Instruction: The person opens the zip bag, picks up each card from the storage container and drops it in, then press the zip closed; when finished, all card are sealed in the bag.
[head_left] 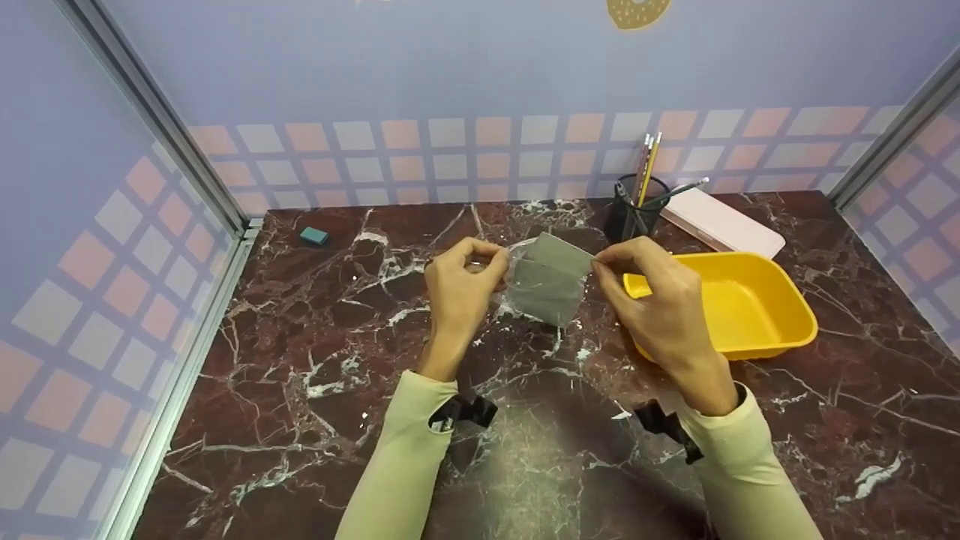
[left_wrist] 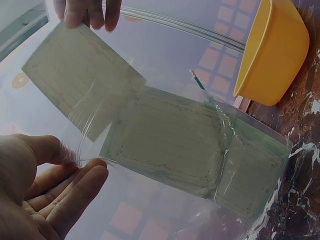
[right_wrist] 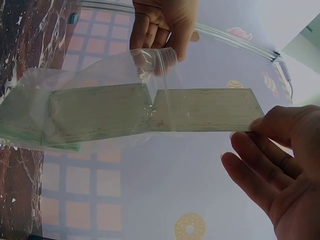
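Note:
My left hand (head_left: pixel 461 292) pinches the mouth of a clear plastic zip bag (right_wrist: pixel 112 67), held up over the marbled table. Inside the bag, in the left wrist view, lie flat grey-green rectangular plates (left_wrist: pixel 165 142); their material is hard to tell. Between the thumb and fingertips of my right hand (head_left: pixel 664 307) is the outer edge of one more such thin plate (right_wrist: pixel 210 110). Its other end is at the bag's mouth, overlapping the clear film, and most of it stands outside the bag. In the head view the plates hang between both hands.
To the right stands a yellow plastic basin (head_left: pixel 739 304), close to the right hand. Behind it are a black mesh pencil cup (head_left: pixel 637 214) and a pale pink case (head_left: pixel 724 221). A small teal block (head_left: pixel 313 236) lies at the back left. Walls bound the table.

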